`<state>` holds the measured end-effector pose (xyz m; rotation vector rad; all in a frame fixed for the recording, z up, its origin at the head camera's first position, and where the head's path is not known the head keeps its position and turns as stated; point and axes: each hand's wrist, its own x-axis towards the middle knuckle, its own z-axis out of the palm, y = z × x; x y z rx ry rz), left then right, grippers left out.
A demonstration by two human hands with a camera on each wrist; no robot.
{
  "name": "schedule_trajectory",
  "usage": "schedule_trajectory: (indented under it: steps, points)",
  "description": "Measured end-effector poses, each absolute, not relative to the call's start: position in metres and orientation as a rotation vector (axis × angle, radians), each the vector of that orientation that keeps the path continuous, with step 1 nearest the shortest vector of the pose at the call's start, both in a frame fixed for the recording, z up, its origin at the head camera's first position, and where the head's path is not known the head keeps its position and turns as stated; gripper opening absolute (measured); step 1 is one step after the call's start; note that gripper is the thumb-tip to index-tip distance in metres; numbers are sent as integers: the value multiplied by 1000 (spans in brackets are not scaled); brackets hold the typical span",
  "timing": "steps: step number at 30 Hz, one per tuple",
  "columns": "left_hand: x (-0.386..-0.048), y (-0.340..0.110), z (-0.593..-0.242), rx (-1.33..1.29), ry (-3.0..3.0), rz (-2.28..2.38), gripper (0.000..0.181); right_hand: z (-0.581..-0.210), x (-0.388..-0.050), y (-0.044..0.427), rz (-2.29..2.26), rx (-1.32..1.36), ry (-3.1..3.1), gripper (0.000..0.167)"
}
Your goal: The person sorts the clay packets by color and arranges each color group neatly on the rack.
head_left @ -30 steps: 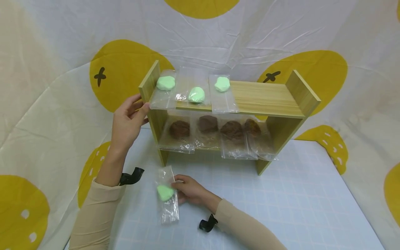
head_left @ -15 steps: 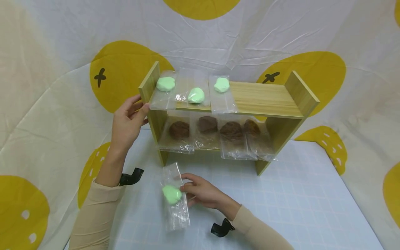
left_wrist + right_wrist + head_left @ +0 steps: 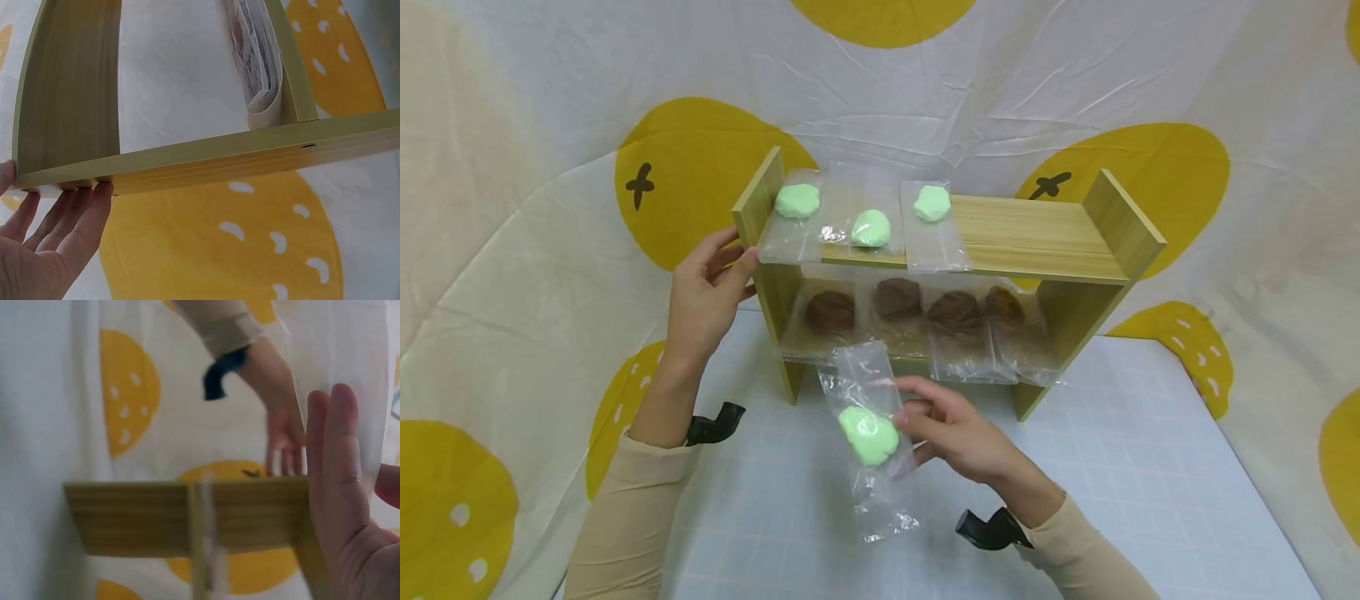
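Observation:
My right hand (image 3: 958, 429) pinches a clear plastic bag (image 3: 863, 375) by its right edge, in front of the wooden shelf (image 3: 1037, 237). Inside the bag lies a light green lump (image 3: 868, 435). Close by in the right wrist view, the fingers (image 3: 342, 456) lie along the bag (image 3: 340, 347). My left hand (image 3: 706, 287) holds the shelf's left side panel. In the left wrist view its fingertips (image 3: 100, 190) touch the panel's outer face, while the thumb is at the edge. On the top board lie 3 bagged green lumps (image 3: 932, 204).
Several bags with brown lumps (image 3: 831, 312) lie along the lower board, overhanging its front edge. The shelf stands on a pale blue checked tablecloth (image 3: 1150, 475). Behind it hangs a white cloth (image 3: 910, 108) with yellow patterns. A black curved piece (image 3: 992, 529) sits at the right wrist.
My right hand has carried the bag with the green lump up and to the right, closer to the shelf. My left hand stays on the side panel.

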<state>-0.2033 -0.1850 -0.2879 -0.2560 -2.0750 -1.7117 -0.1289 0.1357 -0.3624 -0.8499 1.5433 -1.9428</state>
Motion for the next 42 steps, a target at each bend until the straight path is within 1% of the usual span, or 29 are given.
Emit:
schedule_trajectory:
  steps: [5,16,21,31,34,39,42]
  points:
    - [-204,-185,-289,-253,-2077,-1702,43,-331,-132,157,-2016,-1007,1515,40]
    - [-203,-185,-287,-250,-2087,-1703,43,-279,-148,194,-2107,-1110,1683,43]
    - [-204,-185,-287,-256,-2081,-1705,43,-262,-158,205,-2160,-1127,1739,41]
    - [-204,-186,-290,-255,-2090,-1703,43,-217,-188,224,-2464,-848,1850,33]
    - [-204,-186,-291,-259,-2086,-1701,43,-204,-202,230,-2512,-724,1906,35]
    - [-204,-186,-291,-251,-2097,-1688,43,-192,-226,238,-2516,-444,1979,42]
    - [-204,-186,-291,-251,-2098,-1688,43,-190,-237,240,-2506,-331,2011,41]
